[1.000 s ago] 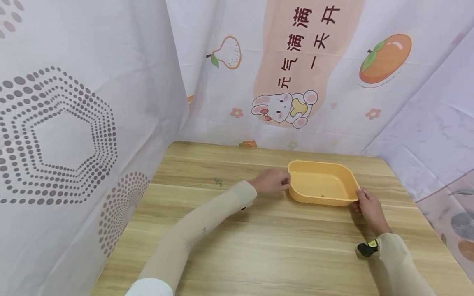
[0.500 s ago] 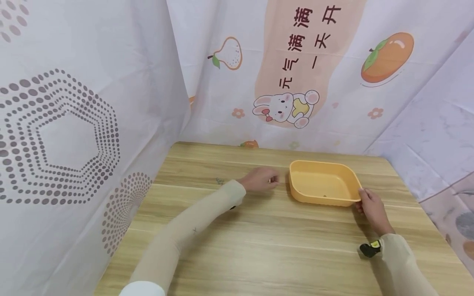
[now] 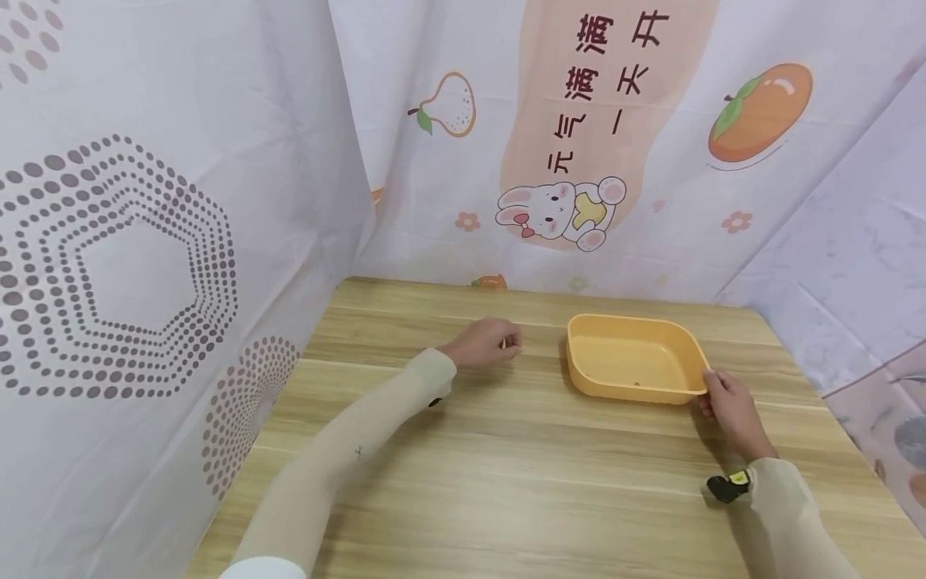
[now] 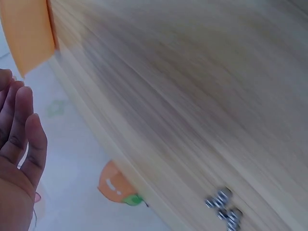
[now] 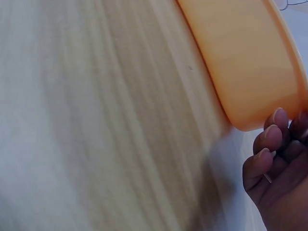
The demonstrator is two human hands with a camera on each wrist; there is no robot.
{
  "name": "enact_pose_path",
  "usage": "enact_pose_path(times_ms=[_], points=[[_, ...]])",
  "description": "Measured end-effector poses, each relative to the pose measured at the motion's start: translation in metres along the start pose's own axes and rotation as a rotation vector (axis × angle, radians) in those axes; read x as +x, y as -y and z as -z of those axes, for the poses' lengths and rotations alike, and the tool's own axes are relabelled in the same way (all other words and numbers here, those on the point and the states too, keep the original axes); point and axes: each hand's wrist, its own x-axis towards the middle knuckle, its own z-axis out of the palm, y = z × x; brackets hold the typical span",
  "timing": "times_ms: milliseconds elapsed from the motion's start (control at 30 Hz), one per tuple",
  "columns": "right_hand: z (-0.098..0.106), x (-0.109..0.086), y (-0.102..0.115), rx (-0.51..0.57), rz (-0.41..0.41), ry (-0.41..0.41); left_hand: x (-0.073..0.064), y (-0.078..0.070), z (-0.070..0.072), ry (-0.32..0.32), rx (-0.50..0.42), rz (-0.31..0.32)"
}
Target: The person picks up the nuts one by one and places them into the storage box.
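An orange-yellow plastic tray (image 3: 608,392) rests toward the right back of the table. My right hand (image 3: 732,408) grips its near right corner, thumb over the rim and fingers beneath; the right wrist view shows the fingertips against the tray wall (image 5: 245,62). A small dark piece (image 3: 637,384) lies inside. Left of the tray, my left hand (image 3: 486,343) hovers over the wood with loosely bent fingers and nothing visible in them. Several small shiny metal pieces, like nuts or bolts (image 4: 224,207), lie on the table in the left wrist view; in the head view the left arm hides them.
The wood-grain table (image 3: 492,498) meets a printed cloth curtain (image 3: 427,193) along its back edge. Another dotted cloth (image 3: 289,201) hangs on the left, and a pale marbled one (image 3: 861,273) on the right. A black strap device (image 3: 727,486) sits at the right wrist.
My left hand has drawn away from the tray's left rim, moving left toward the metal pieces, which its arm now covers in the head view. My right hand keeps its grip on the corner.
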Motion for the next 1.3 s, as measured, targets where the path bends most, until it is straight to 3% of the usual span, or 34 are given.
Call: enact_pose_path(times_ms=[467,633,900,1300], points=[[0.006,-0.008,-0.001,-0.112,-0.022,0.030,-0.031,0.026,0.016,-0.031,0.025,0.063],[0.007,-0.010,0.000,-0.076,-0.007,0.033,-0.043,0.038,0.022,-0.046,0.008,0.075],[0.008,-0.006,0.000,-0.060,0.043,0.053,-0.063,0.053,0.033,-0.045,0.040,0.161],[0.004,-0.001,-0.005,-0.009,0.037,0.031,-0.085,0.069,0.044,-0.072,0.098,0.223]])
